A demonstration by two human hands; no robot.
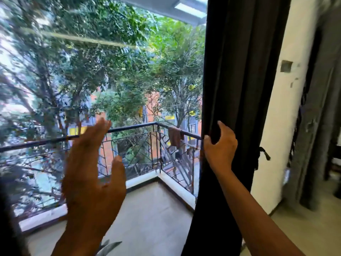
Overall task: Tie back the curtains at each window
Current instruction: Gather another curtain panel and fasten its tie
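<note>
The dark curtain (238,89) hangs gathered in folds at the right edge of the window (103,80), against the white wall (284,126). The right hand (220,146) grips its leading edge, fingers and thumb curled round a fold of cloth at about the height of the balcony railing (132,126) seen through the glass. A dark tie-back (263,154) dangles loose from the curtain's far side, just beside the wall, and is not yet wrapped round the bundle.

The left hand (94,174) is raised in front of the pane, fingers straight and slightly apart, holding nothing, well apart from the curtain.

The likely risk: only 1 fold is pinched, so the other pleats could spread back across the glass when the hand shifts. The tie hangs on the side away from both hands, so reaching for it may mean loosening the grip and letting the bundle fall open. A second grey curtain (321,126) hangs further right, apparently untied.
</note>
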